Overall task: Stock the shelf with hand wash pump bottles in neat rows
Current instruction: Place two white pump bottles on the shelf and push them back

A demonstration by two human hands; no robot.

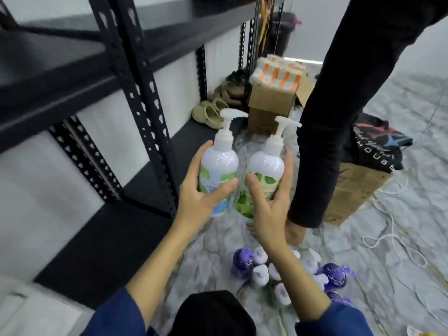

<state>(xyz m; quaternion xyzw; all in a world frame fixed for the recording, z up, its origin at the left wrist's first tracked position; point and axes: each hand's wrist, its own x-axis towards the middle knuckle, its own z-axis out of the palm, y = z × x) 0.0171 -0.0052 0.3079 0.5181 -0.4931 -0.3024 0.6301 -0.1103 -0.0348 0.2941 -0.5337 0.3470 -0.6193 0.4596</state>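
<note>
We are facing the black metal shelving unit (135, 98) that is filling the left side of the view, its lowest board (101, 241) lying bare just above the marbled floor (400, 238). A second person's dark-trousered leg (339, 122) is standing to our right, bare foot on the floor, in front of a cardboard box (354, 192) that is carrying a black printed bag (378, 146); farther back another open carton (271, 103) is holding orange-and-white packs, with sandals (211, 112) lying beside it near the shelf's far end. We are holding two white pump bottles up side by side in the air, over the floor and just beside the shelf's front edge, neither one on a board yet. Our left hand (201, 197) is wrapping its fingers and thumb round the left bottle (218, 166), and our right hand (269, 202) is gripping the right bottle (264, 173) the same way, thumb across the green label. Below our wrists, a cluster of purple and white bottles (291, 270) is waiting on the floor.
</note>
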